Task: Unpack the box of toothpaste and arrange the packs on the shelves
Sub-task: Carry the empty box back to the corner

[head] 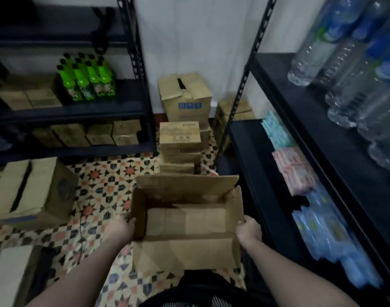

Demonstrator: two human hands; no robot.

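An open brown cardboard box (185, 251) hangs in front of me above the tiled floor, flaps up, with only bare cardboard showing inside. My left hand (123, 227) grips its left wall, fingers curled over the rim. My right hand (249, 229) grips the right wall the same way. On the lower right shelf (251, 165) lie turquoise packs (275, 129), pink packs (298, 171) and blue plastic-wrapped packs (329, 238). No toothpaste pack is recognisable.
A stack of cardboard boxes (180, 138) stands against the wall ahead. A black rack on the left holds green bottles (87, 78) and small cartons (90, 134). Larger cartons (32, 191) sit on the floor at left. Water bottles (353, 80) fill the upper right shelf.
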